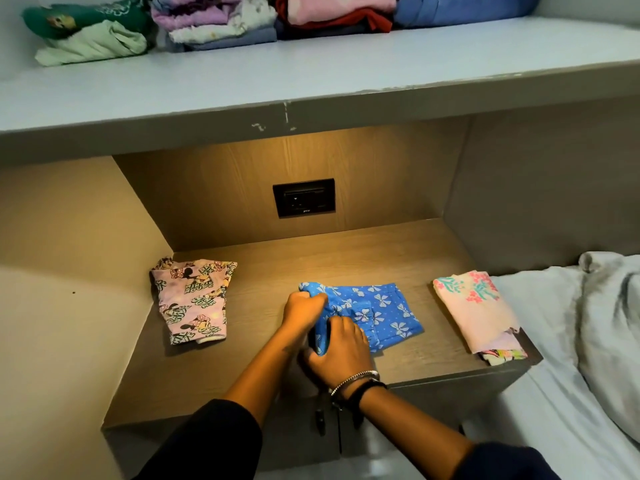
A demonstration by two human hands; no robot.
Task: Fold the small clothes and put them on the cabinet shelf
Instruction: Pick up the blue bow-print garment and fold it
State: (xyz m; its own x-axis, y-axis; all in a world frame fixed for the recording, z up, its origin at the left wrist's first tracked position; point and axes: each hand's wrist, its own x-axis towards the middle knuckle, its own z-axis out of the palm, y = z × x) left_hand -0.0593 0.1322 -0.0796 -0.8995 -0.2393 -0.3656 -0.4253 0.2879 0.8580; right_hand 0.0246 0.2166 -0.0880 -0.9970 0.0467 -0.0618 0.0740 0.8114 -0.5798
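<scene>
A warm yellow light from under the upper shelf brightens the wood-grain back panel and fades toward the front. The side walls stay dim. Straight edges bow with wide-angle distortion, and the whole view is slightly soft.

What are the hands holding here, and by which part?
Both the left hand and right hand grip the blue bow-print garment at its bunched left end.

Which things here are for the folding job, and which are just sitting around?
Job: blue bow-print garment in both hands (left, right); pink cartoon-print garment; pale pink floral garment; grey upper shelf.
Around: black wall socket; grey bedding.
</scene>
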